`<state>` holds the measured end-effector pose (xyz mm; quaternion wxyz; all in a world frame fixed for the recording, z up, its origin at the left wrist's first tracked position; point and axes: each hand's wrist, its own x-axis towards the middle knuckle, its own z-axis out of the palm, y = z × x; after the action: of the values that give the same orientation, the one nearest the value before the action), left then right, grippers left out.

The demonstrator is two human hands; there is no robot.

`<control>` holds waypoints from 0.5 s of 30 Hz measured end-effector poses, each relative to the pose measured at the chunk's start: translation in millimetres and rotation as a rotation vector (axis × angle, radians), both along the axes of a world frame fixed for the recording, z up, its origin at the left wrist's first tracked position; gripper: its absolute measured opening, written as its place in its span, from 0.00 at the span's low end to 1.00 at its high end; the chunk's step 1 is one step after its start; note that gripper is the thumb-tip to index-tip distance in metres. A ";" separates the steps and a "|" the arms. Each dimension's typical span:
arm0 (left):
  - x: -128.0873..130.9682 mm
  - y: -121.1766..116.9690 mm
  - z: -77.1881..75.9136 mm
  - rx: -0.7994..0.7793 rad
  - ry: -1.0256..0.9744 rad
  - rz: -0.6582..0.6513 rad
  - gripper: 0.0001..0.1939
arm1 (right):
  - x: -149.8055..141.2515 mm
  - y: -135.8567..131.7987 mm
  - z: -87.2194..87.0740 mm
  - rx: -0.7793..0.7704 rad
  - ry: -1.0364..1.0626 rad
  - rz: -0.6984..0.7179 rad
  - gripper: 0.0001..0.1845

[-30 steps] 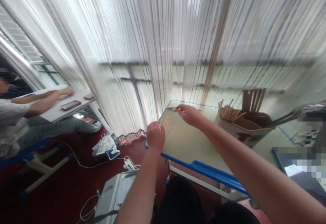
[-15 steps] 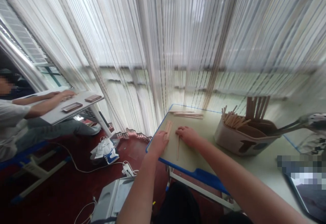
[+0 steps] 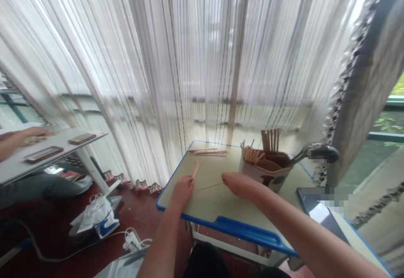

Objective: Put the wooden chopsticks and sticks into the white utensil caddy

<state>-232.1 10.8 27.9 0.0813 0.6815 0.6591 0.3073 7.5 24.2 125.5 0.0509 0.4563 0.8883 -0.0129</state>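
My left hand [image 3: 183, 191], near the left edge of the desk, is closed around a few thin pale wooden sticks [image 3: 195, 169] whose upper ends stick out past the fingers. In my right hand [image 3: 237, 184] one end of a single wooden stick [image 3: 210, 186] is pinched. That stick slants low over the desk top, its free end pointing at my left hand. A loose pile of similar sticks [image 3: 210, 152] lies along the far edge. Right of my right hand stands a utensil holder [image 3: 268, 166] with light sticks, darker flat-looking sticks and long-handled utensils in it.
The desk [image 3: 202, 208] has a blue rim. A dark tablet-like device [image 3: 322, 212] rests at its right. Sheer curtains [image 3: 202, 59] hang behind. To the left, another person's hand [image 3: 36, 132] works at a white table [image 3: 67, 145]; a white bag [image 3: 97, 215] and a power strip [image 3: 132, 241] lie below.
The view has swung right. My right hand has moved toward the utensil holder, and its stick has turned from nearly upright in view to sideways. My left hand still holds its sticks.
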 end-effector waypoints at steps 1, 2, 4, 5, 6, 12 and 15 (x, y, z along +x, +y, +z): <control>4.4 1.8 -0.5 -0.014 -0.007 0.008 0.11 | 15.6 -9.6 19.4 -0.012 -0.022 -0.073 0.11; 10.1 3.7 -1.3 -0.028 -0.004 0.039 0.11 | 32.5 -20.3 40.2 0.003 -0.038 -0.116 0.10; 25.6 7.5 -3.7 -0.054 0.035 0.065 0.11 | 67.7 -42.6 82.1 0.063 0.041 -0.179 0.10; 35.3 9.2 -4.9 -0.053 0.052 0.052 0.12 | 84.3 -52.5 101.5 0.092 0.135 -0.220 0.10; 45.9 10.6 -5.9 -0.049 0.069 0.038 0.13 | 99.4 -60.3 119.2 0.105 0.224 -0.233 0.10; 107.5 14.6 -3.0 -0.054 0.184 0.024 0.15 | 140.5 -53.5 172.6 -0.052 0.863 -0.141 0.15; 126.2 15.3 3.0 -0.049 0.264 0.083 0.15 | 137.6 -35.1 171.2 -0.298 1.068 -0.020 0.25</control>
<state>-105.9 26.1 30.9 -0.0020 0.6861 0.6989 0.2019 145.1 -10.9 296.7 -0.3428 0.3825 0.7749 -0.3684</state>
